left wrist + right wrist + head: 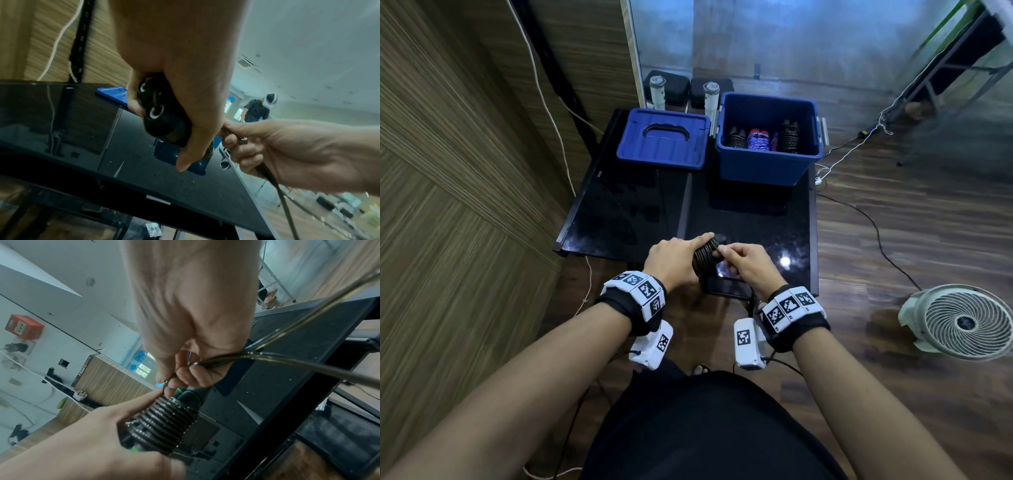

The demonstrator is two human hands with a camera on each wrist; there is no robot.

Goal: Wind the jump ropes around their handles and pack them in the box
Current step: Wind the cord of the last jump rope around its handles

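Nearest the head camera are the two bare forearms, each with a black wrist strap carrying white coded tags. The left hand (674,258) has its grip clenched around the handles (153,112) of a dark jump rope (704,257), held above the near edge of the black counter (619,212); the left wrist view shows two round black handle ends side by side inside the curled fingers. Cord is coiled in tight turns around the handles, and green trim shows at the handle tips in the right wrist view. The right hand (744,265) is just beside the bundle, its grip pinching the loose cord (287,361) at the top of the coil, and the free length trails away past the wrist.

At the far end of the counter stands the open blue box (767,168), with several wound ropes upright inside: dark ones at left and right and a purple-and-red one between them. The blue lid (664,140) lies flat on the counter just left of the box. A white fan (959,322) sits on the wooden floor to the right
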